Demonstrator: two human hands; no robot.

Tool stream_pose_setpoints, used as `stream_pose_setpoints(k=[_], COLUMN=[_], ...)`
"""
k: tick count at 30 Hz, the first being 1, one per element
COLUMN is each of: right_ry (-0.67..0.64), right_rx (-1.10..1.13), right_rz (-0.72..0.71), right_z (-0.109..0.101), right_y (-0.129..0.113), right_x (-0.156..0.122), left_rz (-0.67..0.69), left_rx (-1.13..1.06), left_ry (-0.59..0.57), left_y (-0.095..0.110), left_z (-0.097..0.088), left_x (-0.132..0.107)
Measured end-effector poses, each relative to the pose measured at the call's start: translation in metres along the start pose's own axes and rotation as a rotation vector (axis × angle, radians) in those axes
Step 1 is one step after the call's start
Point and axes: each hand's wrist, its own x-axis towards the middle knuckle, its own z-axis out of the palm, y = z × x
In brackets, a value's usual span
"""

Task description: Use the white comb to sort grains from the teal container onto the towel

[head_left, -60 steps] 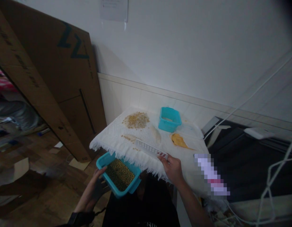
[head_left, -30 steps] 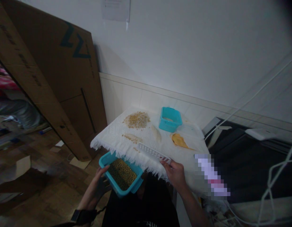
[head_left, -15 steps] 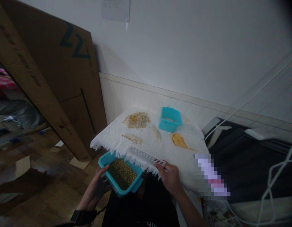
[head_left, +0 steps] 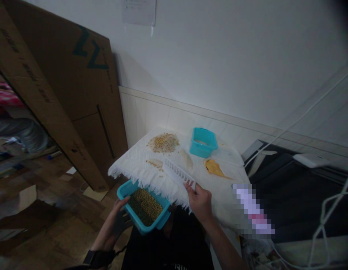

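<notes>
My left hand (head_left: 114, 222) is closed on the left side of a teal plastic tub (head_left: 159, 221), tilted just below the table's front edge. Yellow beans (head_left: 151, 204) and smaller dark green beans (head_left: 137, 208) lie in it. One end of a white slotted plastic strip (head_left: 178, 171) is pinched in my right hand (head_left: 201, 204); its far end hangs over the white cloth (head_left: 137, 159), near a small scatter of beans (head_left: 153, 164). Further back on the cloth, yellow beans and pale grains form a spread-out pile (head_left: 164, 142).
A second teal tub (head_left: 202, 150) stands at the back of the table, with a yellow-orange crumpled piece (head_left: 214, 168) in front of it. A tall cardboard box (head_left: 78, 93) leans at left. Black panels (head_left: 292, 195) and white cables are at right.
My right hand has raised the slotted strip and moved it away from the table's front edge, toward the small scatter of beans. The tub in my left hand stays in place.
</notes>
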Motion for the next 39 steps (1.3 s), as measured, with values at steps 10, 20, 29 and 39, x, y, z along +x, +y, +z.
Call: stream_pose_setpoints(k=[10, 20, 29, 39], right_ry=[0.020, 0.012, -0.020, -0.022], right_rx=[0.006, 0.021, 0.052, 0.066], right_rz=[-0.061, -0.065, -0.025, -0.023], right_z=[0.003, 0.002, 0.016, 0.022], right_y=[-0.007, -0.010, -0.010, -0.015], right_x=[-0.002, -0.003, -0.004, -0.006], left_rz=[0.036, 0.055, 0.044, 0.029], left_rx=[-0.015, -0.047, -0.050, -0.059], left_ry=[-0.018, -0.010, -0.001, 0.004], left_y=[0.001, -0.001, 0.004, 0.003], left_z=[-0.003, -0.005, 0.000, 0.003], left_x=[-0.002, 0.000, -0.006, -0.006])
